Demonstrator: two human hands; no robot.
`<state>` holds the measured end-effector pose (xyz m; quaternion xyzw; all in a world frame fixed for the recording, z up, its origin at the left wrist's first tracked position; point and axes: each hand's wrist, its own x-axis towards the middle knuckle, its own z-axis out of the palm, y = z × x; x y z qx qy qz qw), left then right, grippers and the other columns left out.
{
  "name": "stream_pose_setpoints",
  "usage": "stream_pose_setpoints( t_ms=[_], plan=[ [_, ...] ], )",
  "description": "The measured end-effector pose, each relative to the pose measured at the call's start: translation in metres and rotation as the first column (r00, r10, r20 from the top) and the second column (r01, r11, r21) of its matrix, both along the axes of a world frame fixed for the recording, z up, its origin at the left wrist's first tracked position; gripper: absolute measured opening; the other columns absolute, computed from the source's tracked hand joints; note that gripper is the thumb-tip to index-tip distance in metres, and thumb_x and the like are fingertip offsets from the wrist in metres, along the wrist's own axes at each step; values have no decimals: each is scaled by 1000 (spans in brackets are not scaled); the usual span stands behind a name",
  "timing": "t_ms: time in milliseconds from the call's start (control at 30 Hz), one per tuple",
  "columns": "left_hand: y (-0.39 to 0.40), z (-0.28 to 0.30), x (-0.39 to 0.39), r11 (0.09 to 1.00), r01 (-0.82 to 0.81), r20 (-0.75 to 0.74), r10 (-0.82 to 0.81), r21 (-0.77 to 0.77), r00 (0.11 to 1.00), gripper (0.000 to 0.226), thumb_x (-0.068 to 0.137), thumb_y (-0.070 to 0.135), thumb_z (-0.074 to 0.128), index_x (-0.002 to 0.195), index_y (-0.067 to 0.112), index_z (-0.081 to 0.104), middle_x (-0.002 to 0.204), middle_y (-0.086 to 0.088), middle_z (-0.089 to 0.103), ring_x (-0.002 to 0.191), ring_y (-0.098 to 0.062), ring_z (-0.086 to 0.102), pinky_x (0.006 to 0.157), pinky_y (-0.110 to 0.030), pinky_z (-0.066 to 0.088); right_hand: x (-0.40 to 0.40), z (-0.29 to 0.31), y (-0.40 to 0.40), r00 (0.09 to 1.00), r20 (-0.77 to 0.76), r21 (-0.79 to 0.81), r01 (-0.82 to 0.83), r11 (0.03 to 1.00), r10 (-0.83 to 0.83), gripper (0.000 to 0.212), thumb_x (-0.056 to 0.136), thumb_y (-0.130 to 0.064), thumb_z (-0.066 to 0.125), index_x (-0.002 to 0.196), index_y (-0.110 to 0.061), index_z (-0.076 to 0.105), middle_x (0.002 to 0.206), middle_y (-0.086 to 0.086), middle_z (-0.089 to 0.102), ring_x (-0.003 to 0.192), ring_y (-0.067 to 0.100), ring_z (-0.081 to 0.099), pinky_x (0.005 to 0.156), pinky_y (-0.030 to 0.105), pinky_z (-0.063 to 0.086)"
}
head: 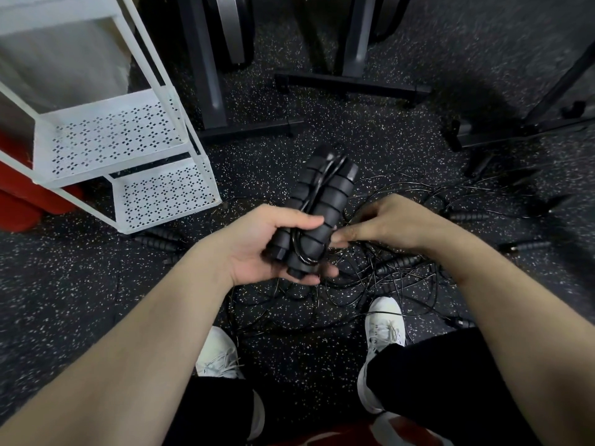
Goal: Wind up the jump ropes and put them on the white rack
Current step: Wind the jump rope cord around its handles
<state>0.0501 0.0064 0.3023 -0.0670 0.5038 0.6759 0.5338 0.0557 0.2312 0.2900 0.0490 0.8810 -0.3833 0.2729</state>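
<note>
**Q:** Firstly, in the head view, what do the two hands hold, and where is the task's thing?

**A:** The left hand (273, 244) grips a pair of handles (317, 214) side by side, thumb across the top and fingers curled beneath. Loops of black cord (299, 249) run between and around the handles. The right hand (391, 222) hangs just beside the bundle's lower end with fingers loosely curled; it appears to pinch the cord, though the contact is too blurred to confirm. The bundle is raised above the floor (80, 284), to the right of the white rack (128, 136).

**Q:** How is this step best carried out?

**A:** By judgement, winding is nearly finished. The left hand should keep both handles pressed parallel while the right lays each turn snugly and tucks the free end under a prior loop. Slack would let the coil spring open on the shelf.

**Q:** What of materials and shapes?

**A:** The handles are matt black cylinders, ribbed into rings, seemingly foam, so likely compressible and grippy. The cord is thin, glossy and springy. The rack is white metal with shelves perforated in small diamond clusters.

**Q:** What else appears?

**A:** A tangled pile of loose ropes (370, 284) lies on the speckled rubber floor between white shoes (384, 326), with further handles scattered about. Dark equipment bases (351, 83) stand beyond.
</note>
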Motion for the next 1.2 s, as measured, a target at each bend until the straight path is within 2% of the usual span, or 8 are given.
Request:
stream_pose_setpoints(
  t_ms=[133,400,500,567,667,767,933,1200],
  plan=[
    [-1,-3,0,986,168,-76,-166,24,983,43,87,28,59,127,13,60,117,-20,74,62,-22,66,52,-26,51,0,-4,1,994,-106,-22,-15,1000,12,57,43,-73,78,63,-21,67,47,-13,53,53,11,49,58,28,39],
    [-5,-5,2,929,362,-263,-369,-73,892,56,89,24,68,139,15,44,90,-14,70,63,-25,64,51,-29,51,-3,-15,17,953,-256,-229,-225,947,165,31,73,-50,67,66,-20,67,67,-6,67,64,14,59,65,36,51],
    [-4,-4,3,889,427,-232,-455,-163,860,70,85,26,73,143,27,34,93,-15,71,68,-27,67,55,-33,58,1,-10,22,959,-224,-205,-220,954,173,26,74,-30,58,48,-27,60,52,-16,60,52,3,55,53,11,40],
    [-1,-5,5,855,468,-210,-511,-225,833,72,85,25,76,143,29,32,93,-14,71,68,-28,67,55,-35,59,1,-11,23,960,-221,-152,-207,966,170,21,75,-21,63,54,-20,62,55,-10,63,52,5,58,56,15,45],
    [4,-9,10,751,529,-223,-637,-396,738,59,93,19,76,135,26,35,89,-9,71,66,-24,66,52,-31,56,-3,-12,21,975,-204,-8,-90,996,87,41,79,-41,84,57,-13,65,55,0,63,51,28,52,54,29,51],
    [15,-11,17,636,567,-221,-744,-523,631,54,93,20,75,131,23,36,93,-7,68,65,-20,66,52,-31,54,-2,-4,12,974,-219,50,73,996,-60,55,78,-55,79,49,-15,56,37,-8,35,35,11,27,37,20,27],
    [25,-22,23,482,562,-163,-837,-672,523,59,91,25,77,132,18,35,100,-8,67,61,-20,65,50,-32,55,0,3,-20,968,-250,141,60,988,-24,56,85,-59,71,52,-15,60,31,-9,40,31,7,38,42,24,34],
    [18,-44,16,524,400,-132,-714,-752,687,46,93,28,72,129,14,47,110,-23,72,55,-23,68,46,-29,55,11,17,-76,932,-361,162,49,986,13,55,89,-58,65,53,-17,59,44,-6,46,49,13,48,55,30,44]
  ],
)
